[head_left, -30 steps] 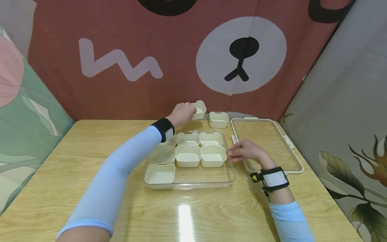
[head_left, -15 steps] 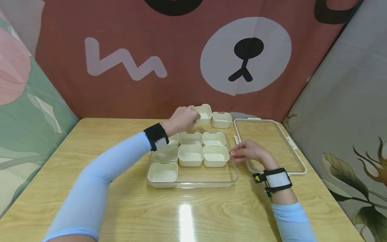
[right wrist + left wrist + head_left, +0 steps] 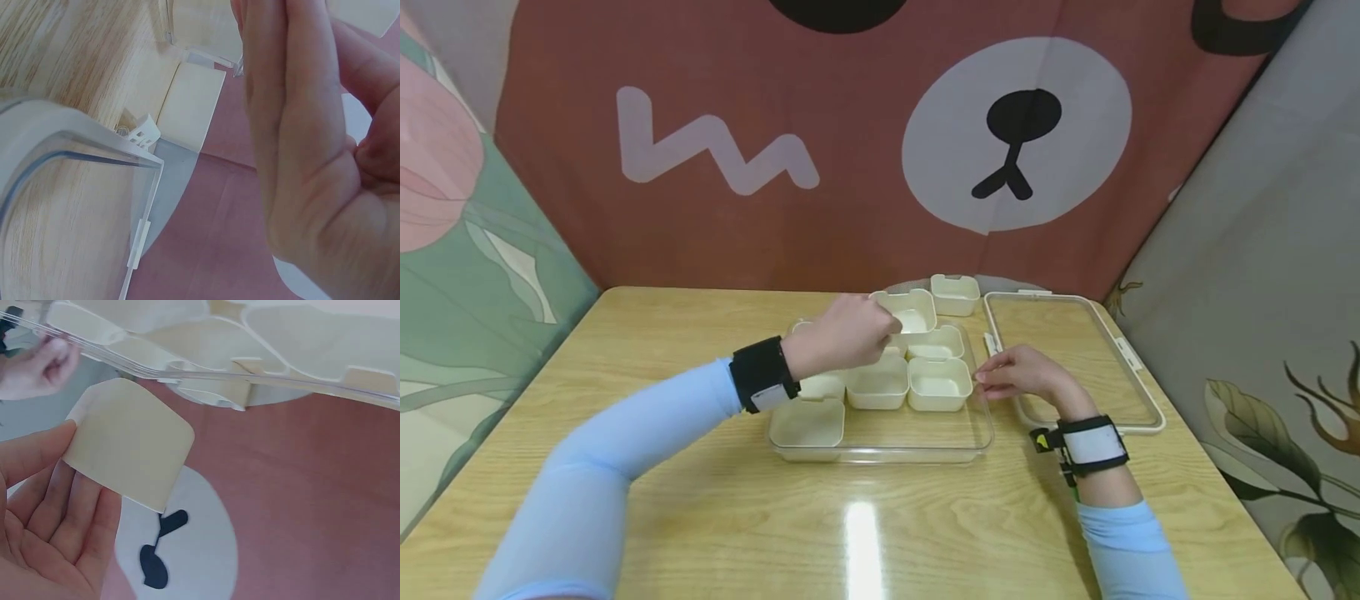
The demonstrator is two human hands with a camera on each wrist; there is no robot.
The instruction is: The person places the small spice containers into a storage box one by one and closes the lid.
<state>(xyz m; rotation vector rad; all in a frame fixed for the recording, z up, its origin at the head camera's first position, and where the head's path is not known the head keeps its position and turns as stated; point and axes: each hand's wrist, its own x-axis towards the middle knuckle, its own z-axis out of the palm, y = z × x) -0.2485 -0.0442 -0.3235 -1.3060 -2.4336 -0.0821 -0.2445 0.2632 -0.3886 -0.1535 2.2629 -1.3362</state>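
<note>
Left hand [image 3: 850,333] and the cream tub [image 3: 919,313] it pinched at the left end, thumb against fingers, had come forward from the back edge of the table [image 3: 700,500] to over the back edge of the clear tray [image 3: 917,456]. From that hand the tub lay rightward, its long side running left to right. Other tubs [image 3: 940,385] in the tray stood close in front, in the way. Right hand [image 3: 1026,375] had its fingertips together at the tray's right edge, grip unclear; beyond lay the lid [image 3: 1078,333]
</note>
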